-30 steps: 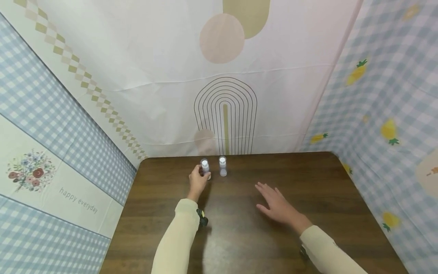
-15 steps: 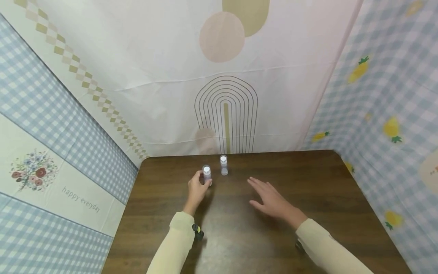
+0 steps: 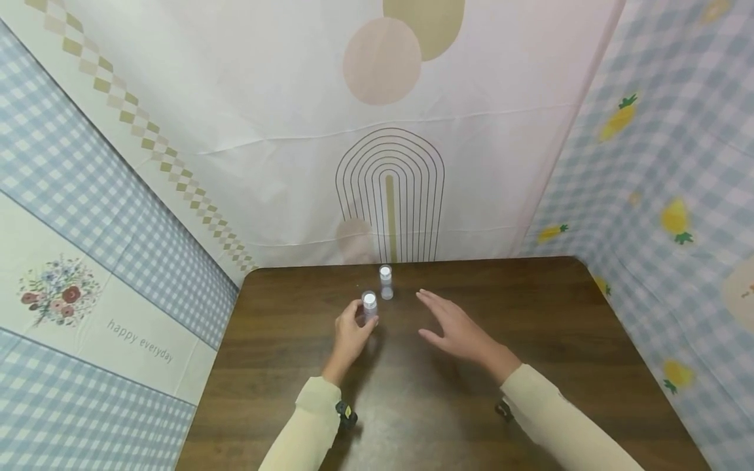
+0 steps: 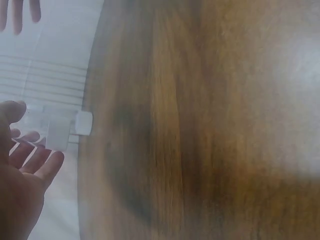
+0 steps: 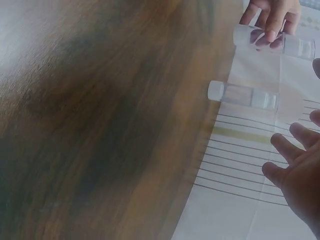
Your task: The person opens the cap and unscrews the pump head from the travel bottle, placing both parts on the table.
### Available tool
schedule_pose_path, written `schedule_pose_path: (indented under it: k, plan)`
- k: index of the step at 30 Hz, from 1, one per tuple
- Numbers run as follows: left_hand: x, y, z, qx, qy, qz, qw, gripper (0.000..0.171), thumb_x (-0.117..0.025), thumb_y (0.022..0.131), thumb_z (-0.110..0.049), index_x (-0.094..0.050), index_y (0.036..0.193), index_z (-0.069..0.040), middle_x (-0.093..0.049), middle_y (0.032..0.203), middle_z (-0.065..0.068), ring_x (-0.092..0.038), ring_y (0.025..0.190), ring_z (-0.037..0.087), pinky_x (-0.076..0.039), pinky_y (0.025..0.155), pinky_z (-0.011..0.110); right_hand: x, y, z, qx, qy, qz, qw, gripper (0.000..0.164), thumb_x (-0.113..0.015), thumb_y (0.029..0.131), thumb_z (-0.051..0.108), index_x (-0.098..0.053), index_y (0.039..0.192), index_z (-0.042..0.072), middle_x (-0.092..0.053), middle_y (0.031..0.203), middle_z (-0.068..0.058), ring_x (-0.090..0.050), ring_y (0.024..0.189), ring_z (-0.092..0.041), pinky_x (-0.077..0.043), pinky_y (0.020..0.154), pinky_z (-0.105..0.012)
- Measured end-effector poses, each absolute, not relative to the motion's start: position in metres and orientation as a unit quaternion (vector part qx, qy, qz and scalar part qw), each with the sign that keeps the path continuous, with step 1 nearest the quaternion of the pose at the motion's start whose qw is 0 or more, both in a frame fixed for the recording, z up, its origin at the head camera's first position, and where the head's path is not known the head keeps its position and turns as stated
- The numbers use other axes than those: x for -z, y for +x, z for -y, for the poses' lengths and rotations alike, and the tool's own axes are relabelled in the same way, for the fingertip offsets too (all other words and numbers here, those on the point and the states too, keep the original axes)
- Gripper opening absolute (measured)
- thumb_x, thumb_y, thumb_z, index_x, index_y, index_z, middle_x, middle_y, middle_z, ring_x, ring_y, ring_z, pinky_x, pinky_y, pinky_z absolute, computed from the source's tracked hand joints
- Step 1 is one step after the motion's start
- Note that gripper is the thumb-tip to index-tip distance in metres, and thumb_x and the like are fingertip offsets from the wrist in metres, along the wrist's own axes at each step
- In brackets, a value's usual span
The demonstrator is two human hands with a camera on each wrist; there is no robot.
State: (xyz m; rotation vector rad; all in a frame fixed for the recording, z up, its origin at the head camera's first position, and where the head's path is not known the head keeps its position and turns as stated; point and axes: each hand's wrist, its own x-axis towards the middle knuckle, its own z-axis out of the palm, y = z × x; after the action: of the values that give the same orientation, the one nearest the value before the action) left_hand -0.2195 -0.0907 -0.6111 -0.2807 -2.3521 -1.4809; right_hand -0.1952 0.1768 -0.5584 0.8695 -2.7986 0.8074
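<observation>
My left hand grips a small clear bottle with a white top and a clear cap, thumb on its near right side and fingers round the left. A white base shows on this bottle in the right wrist view. Slightly behind it and to its right, a matching clear bottle stands upright on the table. My right hand hovers to the right of both bottles, fingers extended and thumb apart, holding nothing. In the left wrist view, fingertips of the right hand show at the top left corner.
The brown wooden table ends at a white patterned cloth hanging behind it. Blue checked cloths hang on the left and right. Each wrist carries a small dark device, the left one showing most clearly.
My left hand has drawn its bottle nearer and to the right, in front of the standing one. My right hand has shifted left and slightly farther back, still holding nothing.
</observation>
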Motion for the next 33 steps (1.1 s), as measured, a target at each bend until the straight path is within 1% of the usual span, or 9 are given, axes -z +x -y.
schedule_pose_path:
  k: [4, 6, 11, 13, 16, 21, 27, 30, 33]
  plan:
    - [0.609, -0.212, 0.088, 0.508, -0.122, 0.832, 0.188, 0.039, -0.082, 0.079, 0.004, -0.066, 0.114, 0.009, -0.071, 0.107, 0.028, -0.075, 0.09, 0.043, -0.064, 0.078, 0.04, 0.556, -0.193, -0.175, -0.276, 0.289, 0.915, 0.06, 0.078, -0.073, 0.096, 0.033, -0.037, 0.158, 0.005, -0.04, 0.163, -0.015, -0.043, 0.147, -0.037, -0.04, 0.115, -0.06]
    - [0.605, -0.209, 0.087, 0.502, -0.133, 0.834, 0.186, 0.04, -0.083, 0.079, 0.003, -0.067, 0.115, 0.008, -0.072, 0.107, 0.026, -0.075, 0.091, 0.041, -0.063, 0.08, 0.041, 0.554, -0.191, -0.175, -0.286, 0.285, 0.913, 0.058, 0.078, -0.074, 0.095, 0.033, -0.036, 0.158, 0.005, -0.04, 0.163, -0.015, -0.043, 0.147, -0.037, -0.039, 0.116, -0.059]
    - [0.595, -0.201, 0.084, 0.476, -0.171, 0.839, 0.201, 0.041, -0.084, 0.078, 0.002, -0.068, 0.116, 0.005, -0.072, 0.107, 0.02, -0.074, 0.091, 0.035, -0.063, 0.082, 0.044, 0.552, -0.187, -0.174, -0.336, 0.262, 0.903, 0.051, 0.08, -0.076, 0.094, 0.029, -0.035, 0.159, 0.008, -0.041, 0.162, -0.014, -0.041, 0.149, -0.035, -0.037, 0.119, -0.056]
    - [0.593, -0.199, 0.084, 0.459, -0.19, 0.841, 0.216, 0.042, -0.085, 0.077, 0.004, -0.069, 0.116, 0.003, -0.072, 0.106, 0.018, -0.073, 0.092, 0.033, -0.062, 0.082, 0.044, 0.551, -0.186, -0.173, -0.359, 0.255, 0.896, 0.053, 0.08, -0.078, 0.093, 0.027, -0.036, 0.159, 0.01, -0.043, 0.161, -0.014, -0.043, 0.147, -0.035, -0.038, 0.118, -0.056]
    - [0.59, -0.195, 0.083, 0.434, -0.212, 0.845, 0.23, 0.044, -0.086, 0.075, 0.004, -0.07, 0.116, 0.002, -0.073, 0.108, 0.016, -0.072, 0.095, 0.031, -0.061, 0.084, 0.043, 0.55, -0.186, -0.17, -0.395, 0.247, 0.883, 0.057, 0.078, -0.08, 0.09, 0.022, -0.04, 0.157, 0.01, -0.05, 0.155, -0.015, -0.05, 0.142, -0.035, -0.043, 0.115, -0.056]
    - [0.586, -0.191, 0.081, 0.408, -0.234, 0.851, 0.231, 0.048, -0.087, 0.073, 0.004, -0.071, 0.118, -0.001, -0.071, 0.109, 0.014, -0.07, 0.099, 0.03, -0.06, 0.089, 0.042, 0.548, -0.184, -0.167, -0.468, 0.23, 0.851, 0.06, 0.072, -0.084, 0.086, 0.012, -0.049, 0.149, 0.006, -0.059, 0.144, -0.015, -0.059, 0.131, -0.036, -0.049, 0.108, -0.052]
    - [0.579, -0.189, 0.079, 0.373, -0.263, 0.853, 0.252, 0.051, -0.089, 0.072, 0.002, -0.073, 0.12, -0.002, -0.069, 0.106, 0.012, -0.064, 0.098, 0.027, -0.057, 0.085, 0.039, 0.548, -0.182, -0.163, -0.557, 0.22, 0.8, 0.034, 0.066, -0.083, 0.085, 0.002, -0.053, 0.143, -0.001, -0.058, 0.142, -0.018, -0.06, 0.128, -0.039, -0.054, 0.103, -0.043]
    - [0.578, -0.189, 0.078, 0.344, -0.28, 0.858, 0.26, 0.05, -0.091, 0.073, -0.002, -0.074, 0.12, -0.003, -0.068, 0.106, 0.01, -0.062, 0.097, 0.027, -0.055, 0.085, 0.039, 0.549, -0.181, -0.161, -0.578, 0.208, 0.789, 0.026, 0.063, -0.081, 0.085, 0.0, -0.053, 0.142, -0.003, -0.058, 0.141, -0.019, -0.06, 0.127, -0.041, -0.055, 0.102, -0.042]
    - [0.577, -0.189, 0.078, 0.317, -0.291, 0.864, 0.263, 0.049, -0.092, 0.073, -0.005, -0.075, 0.119, -0.006, -0.067, 0.106, 0.009, -0.061, 0.096, 0.027, -0.053, 0.085, 0.041, 0.55, -0.181, -0.159, -0.598, 0.194, 0.777, 0.011, 0.06, -0.081, 0.085, -0.001, -0.055, 0.14, -0.003, -0.057, 0.14, -0.021, -0.06, 0.126, -0.044, -0.055, 0.101, -0.041]
